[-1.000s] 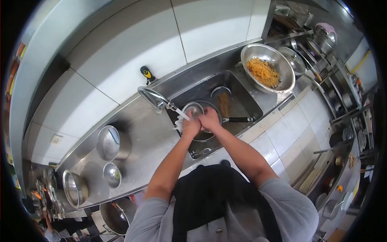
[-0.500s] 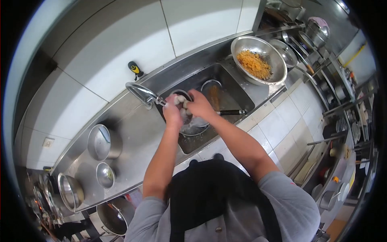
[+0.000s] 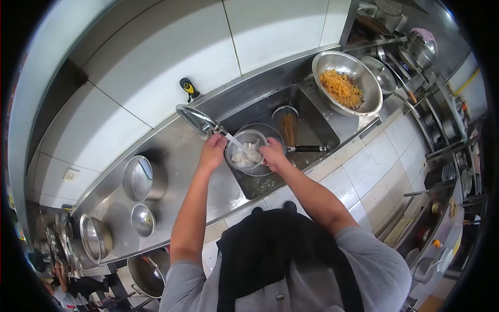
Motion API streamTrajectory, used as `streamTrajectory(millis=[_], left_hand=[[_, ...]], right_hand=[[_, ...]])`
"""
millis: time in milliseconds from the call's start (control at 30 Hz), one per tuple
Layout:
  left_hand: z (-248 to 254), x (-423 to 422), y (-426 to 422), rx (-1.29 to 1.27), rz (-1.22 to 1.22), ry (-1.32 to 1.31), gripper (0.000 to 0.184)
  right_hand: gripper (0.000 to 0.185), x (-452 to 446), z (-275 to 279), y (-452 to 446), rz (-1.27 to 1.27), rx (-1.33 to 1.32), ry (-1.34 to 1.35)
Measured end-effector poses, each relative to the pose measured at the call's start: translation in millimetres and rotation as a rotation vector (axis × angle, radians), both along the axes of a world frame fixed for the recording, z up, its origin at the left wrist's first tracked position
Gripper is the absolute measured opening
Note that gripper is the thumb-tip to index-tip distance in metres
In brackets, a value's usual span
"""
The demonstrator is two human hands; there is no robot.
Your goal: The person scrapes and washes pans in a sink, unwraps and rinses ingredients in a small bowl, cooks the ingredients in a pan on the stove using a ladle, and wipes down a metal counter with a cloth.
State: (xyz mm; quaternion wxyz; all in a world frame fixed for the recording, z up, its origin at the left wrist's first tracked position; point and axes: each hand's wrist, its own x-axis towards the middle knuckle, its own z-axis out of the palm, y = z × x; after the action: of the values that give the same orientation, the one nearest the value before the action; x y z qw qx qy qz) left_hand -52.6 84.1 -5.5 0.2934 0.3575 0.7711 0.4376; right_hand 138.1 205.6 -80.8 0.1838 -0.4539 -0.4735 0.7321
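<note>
A round metal bowl point(image 3: 244, 167) with pale, whitish pieces point(image 3: 245, 156) and water in it is over the sink point(image 3: 317, 127). My left hand point(image 3: 212, 151) is at its left rim, fingers curled against the edge beside the tap's spout. On the right side, my right hand point(image 3: 273, 155) grips the rim. Water runs from the curved tap point(image 3: 193, 115) into the bowl. Partly hidden beneath is a wider round vessel point(image 3: 274, 134). A black handle point(image 3: 306, 148) and a bundle of thin brown sticks point(image 3: 289, 130) are just to the right.
A large steel bowl point(image 3: 373, 83) of orange shredded food point(image 3: 340, 88) stands right of the sink. On the left counter are a deep pot point(image 3: 136, 179), a small bowl point(image 3: 143, 220) and another bowl point(image 3: 96, 239). A black-and-yellow object point(image 3: 189, 88) is by the wall.
My hands were together over the pale pieces; now they are apart at the bowl's two sides. The pieces lie in the bowl under the running water.
</note>
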Motion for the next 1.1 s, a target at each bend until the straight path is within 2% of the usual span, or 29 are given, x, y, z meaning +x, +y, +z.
streamTrajectory(millis=[67, 133, 167, 233, 333, 400, 467, 500, 533, 567, 600, 633, 667, 700, 733, 767, 833, 867, 933, 967, 1033, 1067, 1100], left_hand=[[-2.1, 6.1, 3.3, 0.072, -0.017, -0.03, 0.023], [-3.1, 5.9, 7.2, 0.018, -0.033, 0.006, 0.024], [-4.3, 5.1, 8.4, -0.041, -0.044, 0.044, 0.025], [-8.4, 2.9, 9.8, -0.022, -0.07, 0.063, 0.027], [-16.3, 7.7, 14.1, -0.011, -0.142, 0.117, 0.03], [-34.2, 20.0, 18.4, -0.017, -0.182, 0.151, 0.03], [-71.2, 35.9, 26.8, -0.076, -0.287, 0.7, 0.044], [-72.0, 47.9, 35.7, -0.075, -0.288, 0.701, 0.044], [-72.0, 62.2, 45.9, -0.164, -0.169, 0.447, 0.046], [-78.4, 74.9, 54.4, -0.251, -0.052, 0.189, 0.049], [-84.6, 88.1, 61.0, -0.25, -0.06, 0.187, 0.049], [-105.1, 98.2, 68.6, 0.09, 0.107, -0.424, 0.043], [-109.3, 106.3, 71.5, 0.432, 0.277, -1.034, 0.039], [-113.5, 105.8, 71.5, 0.423, 0.272, -1.042, 0.039], [-103.6, 100.4, 71.5, 0.523, 0.232, -1.323, 0.036], [-97.3, 93.2, 74.3, 0.624, 0.186, -1.602, 0.033], [-84.6, 81.9, 81.1, 0.685, 0.208, -1.548, 0.031], [-78.1, 74.1, 83.1, 0.703, 0.202, -1.467, 0.03], [-74.3, 52.4, 79.8, 0.655, 0.159, -1.231, 0.029], [-61.1, 47.3, 72.9, 0.666, 0.166, -1.227, 0.029], [-34.7, 38.3, 54.6, 0.365, 0.036, -0.637, 0.028], [-25.8, 31.3, 46.9, 0.308, -0.03, -0.463, 0.026], [-17.0, 25.9, 41.1, 0.311, -0.022, -0.458, 0.026]], right_hand=[[0.046, -0.5, -0.9, 1.7, -0.108, 0.0, 0.015], [0.045, 0.2, 0.5, 5.4, 0.119, 0.025, -0.004], [0.045, 0.1, 1.5, 5.0, 0.117, 0.028, -0.005], [0.047, -0.4, 0.3, 2.0, -0.064, -0.054, 0.059], [0.042, 1.3, -3.5, 6.1, 0.059, -0.052, 0.058], [0.041, -0.3, 0.5, 5.0, -0.014, -0.073, 0.054], [0.041, -2.0, 16.9, 2.2, -0.088, -0.095, 0.052], [0.039, -4.2, 38.6, 0.5, -0.042, 0.065, -0.06], [0.038, -7.1, 50.7, -0.3, 0.002, 0.225, -0.174], [0.038, -10.3, 50.2, 0.7, -0.005, 0.224, -0.178], [0.04, -13.5, 49.9, 2.6, 0.051, 0.584, -0.22], [0.043, -16.6, 50.7, 6.2, 0.108, 0.945, -0.262], [0.043, -20.2, 55.5, 9.9, 0.102, 0.943, -0.271], [0.044, -23.5, 59.8, 13.4, 0.271, 1.073, -0.335], [0.044, -24.8, 65.7, 15.3, 0.446, 1.198, -0.397], [0.044, -24.1, 77.9, 14.8, 0.443, 1.195, -0.403], [0.045, -22.2, 98.7, 13.6, 0.471, 1.096, -0.439], [0.045, -22.3, 80.9, 20.8, 0.476, 1.102, -0.44], [0.041, -18.4, 44.8, 35.0, 0.087, 1.031, -0.078], [0.041, -13.9, 44.4, 35.5, 0.097, 1.035, -0.072], [0.039, -2.9, 40.2, 27.9, -0.05, 0.116, 0.034], [0.039, -0.1, 25.5, 27.0, -0.041, 0.115, 0.037], [0.038, -0.2, 11.5, 27.2, -0.083, 0.045, 0.084]])
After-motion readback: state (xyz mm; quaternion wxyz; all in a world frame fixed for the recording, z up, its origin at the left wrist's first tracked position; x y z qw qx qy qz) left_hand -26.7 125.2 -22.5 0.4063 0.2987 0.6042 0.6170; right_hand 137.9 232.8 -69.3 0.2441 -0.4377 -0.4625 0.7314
